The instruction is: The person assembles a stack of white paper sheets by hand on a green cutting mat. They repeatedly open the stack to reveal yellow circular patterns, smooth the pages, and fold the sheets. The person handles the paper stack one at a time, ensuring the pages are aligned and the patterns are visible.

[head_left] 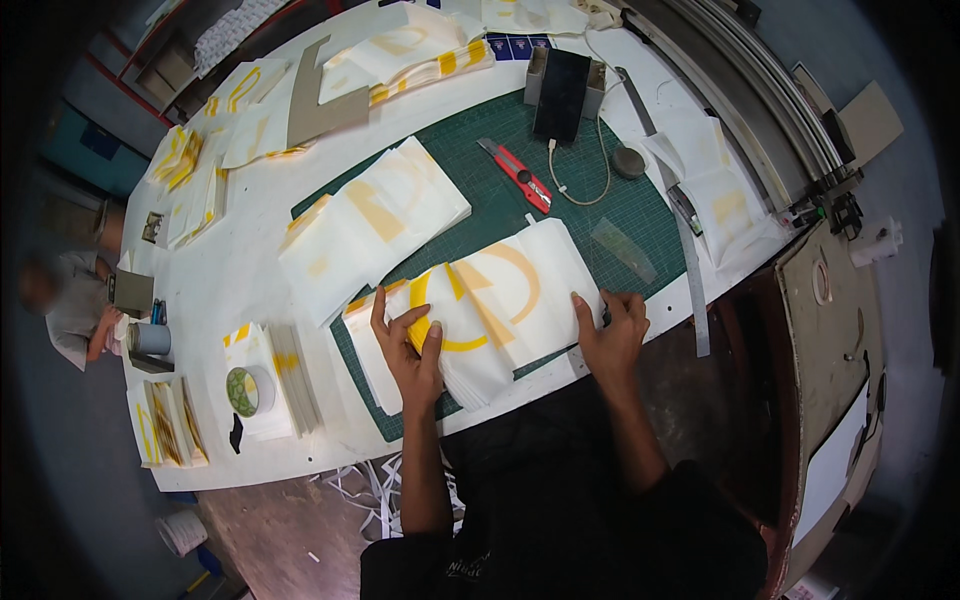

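Observation:
Printed white sheets with yellow curved shapes lie in a stack (540,290) at the near edge of a green cutting mat (470,180). My left hand (412,360) rests on the left part of the stack with its fingers spread over folded, yellow-printed sheets (465,345). At the stack's right end is my right hand (612,340), its thumb on the paper and its other fingers bent beside the edge. A small dark patch shows between those fingers; I cannot make out what it is. Another sheet stack (380,215) lies just beyond, slanting across the mat.
A red utility knife (520,178), a black box-shaped device (562,95) with a cable, and a round dark disc (628,163) are on the mat. A metal ruler (690,270) runs along its right side. Tape roll (250,390) stands at left. A person (75,300) is beyond the table.

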A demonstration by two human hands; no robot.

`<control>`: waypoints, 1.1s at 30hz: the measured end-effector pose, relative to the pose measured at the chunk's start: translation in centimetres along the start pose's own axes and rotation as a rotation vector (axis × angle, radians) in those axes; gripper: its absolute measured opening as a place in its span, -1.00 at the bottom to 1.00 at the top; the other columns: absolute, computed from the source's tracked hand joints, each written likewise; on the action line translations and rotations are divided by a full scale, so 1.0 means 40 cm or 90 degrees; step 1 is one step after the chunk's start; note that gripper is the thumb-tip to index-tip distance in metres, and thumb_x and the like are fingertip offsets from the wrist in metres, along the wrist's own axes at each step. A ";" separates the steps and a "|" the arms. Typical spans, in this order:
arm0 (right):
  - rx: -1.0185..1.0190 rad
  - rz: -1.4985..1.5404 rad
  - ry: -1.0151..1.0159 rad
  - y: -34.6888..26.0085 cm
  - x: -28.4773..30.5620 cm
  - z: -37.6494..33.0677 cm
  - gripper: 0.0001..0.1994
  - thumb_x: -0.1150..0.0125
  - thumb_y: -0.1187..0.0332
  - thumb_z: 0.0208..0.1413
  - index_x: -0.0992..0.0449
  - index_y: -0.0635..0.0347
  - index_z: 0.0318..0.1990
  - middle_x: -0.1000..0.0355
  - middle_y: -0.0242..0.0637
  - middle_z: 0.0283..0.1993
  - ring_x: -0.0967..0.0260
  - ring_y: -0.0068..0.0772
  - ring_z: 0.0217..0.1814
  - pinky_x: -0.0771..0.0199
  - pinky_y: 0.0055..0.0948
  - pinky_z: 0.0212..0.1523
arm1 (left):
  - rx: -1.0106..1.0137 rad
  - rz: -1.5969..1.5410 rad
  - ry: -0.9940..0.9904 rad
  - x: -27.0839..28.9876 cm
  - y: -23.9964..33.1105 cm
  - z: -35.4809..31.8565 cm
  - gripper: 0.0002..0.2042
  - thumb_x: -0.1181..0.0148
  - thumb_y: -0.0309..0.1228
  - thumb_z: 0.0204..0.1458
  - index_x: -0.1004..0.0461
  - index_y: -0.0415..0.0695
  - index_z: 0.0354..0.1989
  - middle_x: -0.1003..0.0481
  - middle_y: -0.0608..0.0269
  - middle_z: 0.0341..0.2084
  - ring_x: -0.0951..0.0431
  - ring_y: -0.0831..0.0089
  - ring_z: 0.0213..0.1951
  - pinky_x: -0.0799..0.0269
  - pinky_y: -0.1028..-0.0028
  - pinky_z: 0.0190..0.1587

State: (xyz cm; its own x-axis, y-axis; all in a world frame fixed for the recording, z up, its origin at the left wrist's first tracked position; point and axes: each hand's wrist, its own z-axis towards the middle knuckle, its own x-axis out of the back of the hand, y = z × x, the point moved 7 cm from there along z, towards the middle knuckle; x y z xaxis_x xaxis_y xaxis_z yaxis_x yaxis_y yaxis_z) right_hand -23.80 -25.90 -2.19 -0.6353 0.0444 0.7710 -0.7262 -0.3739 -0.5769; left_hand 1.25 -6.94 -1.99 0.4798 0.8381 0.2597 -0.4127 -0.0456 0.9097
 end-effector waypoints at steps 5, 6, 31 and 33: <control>0.069 0.037 0.093 -0.023 0.023 -0.010 -0.65 -0.49 0.26 0.11 -0.62 0.39 -0.10 -0.45 -0.06 -0.11 -0.39 -0.06 0.01 -0.29 -0.02 0.03 | 0.005 -0.011 -0.001 -0.001 0.001 0.000 -0.76 -0.32 -0.43 0.11 -0.61 -0.18 -0.05 -0.03 -0.17 0.50 -0.21 0.00 0.42 -0.16 0.15 0.37; 0.056 0.069 0.090 -0.013 0.019 -0.010 -0.68 -0.48 0.29 0.12 -0.62 0.38 -0.12 -0.46 -0.09 -0.13 -0.40 -0.07 0.00 -0.29 -0.04 0.02 | -0.002 -0.009 0.000 -0.001 0.000 0.000 -0.76 -0.32 -0.43 0.11 -0.61 -0.18 -0.05 -0.03 -0.17 0.50 -0.22 0.01 0.41 -0.17 0.15 0.36; 0.414 0.275 0.054 -0.176 0.053 -0.086 -0.57 -0.43 0.52 0.04 -0.51 0.42 0.09 -0.47 0.18 0.17 -0.47 0.18 0.24 -0.48 -0.01 0.18 | -0.011 0.006 0.000 0.000 0.001 0.000 -0.75 -0.34 -0.46 0.07 -0.62 -0.18 -0.06 -0.03 -0.13 0.51 -0.33 0.10 0.29 -0.26 0.22 0.28; 0.485 0.277 0.116 -0.214 0.072 -0.105 -0.56 -0.42 0.55 0.04 -0.48 0.42 0.10 -0.40 0.24 0.25 -0.42 0.25 0.32 -0.47 0.00 0.26 | 0.022 -0.018 -0.001 0.002 -0.002 -0.003 -0.75 -0.34 -0.46 0.07 -0.62 -0.19 -0.06 -0.03 -0.14 0.50 -0.32 0.08 0.31 -0.25 0.20 0.29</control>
State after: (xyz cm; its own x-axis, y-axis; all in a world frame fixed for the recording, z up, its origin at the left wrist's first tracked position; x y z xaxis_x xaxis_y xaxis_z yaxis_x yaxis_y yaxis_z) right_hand -20.53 -18.68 3.85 -0.8927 -0.1229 0.4336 -0.0811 -0.9026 -0.4229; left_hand 1.24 -6.82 -2.08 0.4924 0.8381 0.2350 -0.3718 -0.0417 0.9274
